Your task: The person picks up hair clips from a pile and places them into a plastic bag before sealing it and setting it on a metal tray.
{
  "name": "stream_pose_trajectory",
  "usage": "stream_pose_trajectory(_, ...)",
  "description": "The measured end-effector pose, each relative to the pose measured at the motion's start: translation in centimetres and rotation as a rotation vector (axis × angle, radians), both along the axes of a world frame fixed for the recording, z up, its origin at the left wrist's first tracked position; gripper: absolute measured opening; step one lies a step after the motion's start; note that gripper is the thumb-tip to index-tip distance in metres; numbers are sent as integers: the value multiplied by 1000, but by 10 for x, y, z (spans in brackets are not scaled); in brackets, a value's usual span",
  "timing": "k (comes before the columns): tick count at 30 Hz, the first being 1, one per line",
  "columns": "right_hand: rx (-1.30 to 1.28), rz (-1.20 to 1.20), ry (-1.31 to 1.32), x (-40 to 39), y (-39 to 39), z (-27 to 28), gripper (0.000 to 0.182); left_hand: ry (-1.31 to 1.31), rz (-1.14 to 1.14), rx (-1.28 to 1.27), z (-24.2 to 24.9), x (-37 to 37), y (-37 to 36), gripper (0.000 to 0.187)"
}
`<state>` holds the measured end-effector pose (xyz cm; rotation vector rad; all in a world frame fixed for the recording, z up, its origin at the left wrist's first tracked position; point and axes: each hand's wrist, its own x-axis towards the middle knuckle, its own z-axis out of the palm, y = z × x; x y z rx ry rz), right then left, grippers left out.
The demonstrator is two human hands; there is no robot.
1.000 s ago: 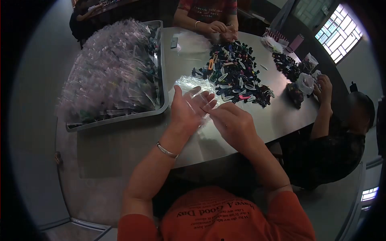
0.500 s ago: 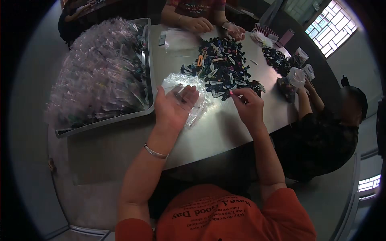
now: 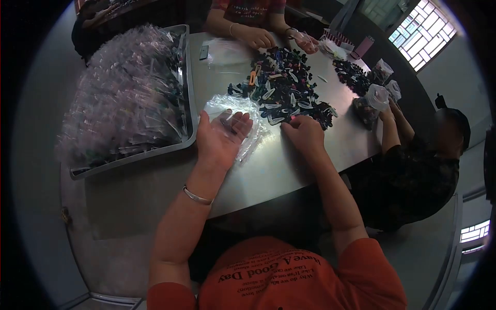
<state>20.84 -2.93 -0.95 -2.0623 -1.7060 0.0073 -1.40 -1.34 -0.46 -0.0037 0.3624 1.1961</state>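
Note:
My left hand (image 3: 221, 135) is palm up with its fingers slightly curled, holding a clear plastic bag (image 3: 227, 118) across the palm and fingers; a small dark thing shows in or behind the bag. My right hand (image 3: 306, 135) reaches palm down to the near edge of a pile of hair clips (image 3: 281, 85), mostly black with some coloured ones. Its thumb and fingers are bent together, and what they grip is hidden. A pink bit (image 3: 293, 118) shows right at the fingertips. A stack of clear bags (image 3: 249, 147) lies under and beside my left hand.
A grey tray (image 3: 192, 103) heaped with filled clear bags stands at left. Across the metal table (image 3: 248, 188), a person's hands (image 3: 258, 39) work at the pile's far side. Another person (image 3: 413, 175) at right holds a bag of clips (image 3: 368, 111). A phone (image 3: 204, 52) lies at the back.
My right hand has moved left and a little nearer me along the pile's edge, its fingers now more closed and lower. My left hand has stayed almost still with the bag.

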Motion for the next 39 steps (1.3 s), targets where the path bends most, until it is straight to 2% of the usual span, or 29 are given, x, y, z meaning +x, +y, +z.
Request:
stream_pose_trajectory(2, -33, -10, 72, 6, -1, -2, 24, 4, 21, -24, -2, -1, 1, 66)
stream_pose_trajectory(4, 76, 102, 428, 3, -15, 5, 21, -65, 3, 28, -7, -1, 3, 62)
stream_pose_trajectory(6, 12, 139, 464, -10, -31, 21, 16, -66, 18, -13, -4, 0, 1, 62)
stream_pose_trajectory(8, 26, 289, 673, -26, -46, 39, 12, -68, 5, -40, -5, 1, 2, 61)
stream_pose_trajectory(12, 267, 600, 356, -57, -58, 69, 10, -35, 2, -31, 2, 3, -2, 60)
stream_pose_trajectory(15, 411, 668, 116, -77, -51, 63, 12, -88, -27, 19, 4, 3, -4, 60)
stream_pose_trajectory(16, 416, 666, 118, -82, -47, 59, 12, -88, -45, 59, 4, 3, -4, 60)
stream_pose_trajectory(18, 588, 729, -45, -93, -39, 55, 15, -85, -67, 103, 3, 2, -5, 61)
stream_pose_trajectory(20, 564, 701, -75, -101, -38, 54, 16, -12, -108, 151, 3, 1, -5, 62)
stream_pose_trajectory(26, 587, 690, -128, -113, -33, 52, 19, -63, -120, 208, 4, -1, -5, 60)
stream_pose_trajectory(28, 714, 783, 43, -105, -31, 52, 19, -76, -93, 182, 2, -3, -1, 60)
stream_pose_trajectory(31, 713, 643, 278, -75, -37, 55, 16, -76, -42, 76, 12, -6, -3, 61)
stream_pose_trajectory(34, 471, 349, 323, -21, -22, 40, 7, -107, -36, 73, 8, -6, -1, 62)
stream_pose_trajectory(36, 382, 294, 240, 18, -7, 18, 9, -85, -29, 87, 8, -6, -1, 62)
stream_pose_trajectory(39, 254, 269, 177, 35, -3, 5, 12, -91, -30, 93, 8, -5, -2, 61)
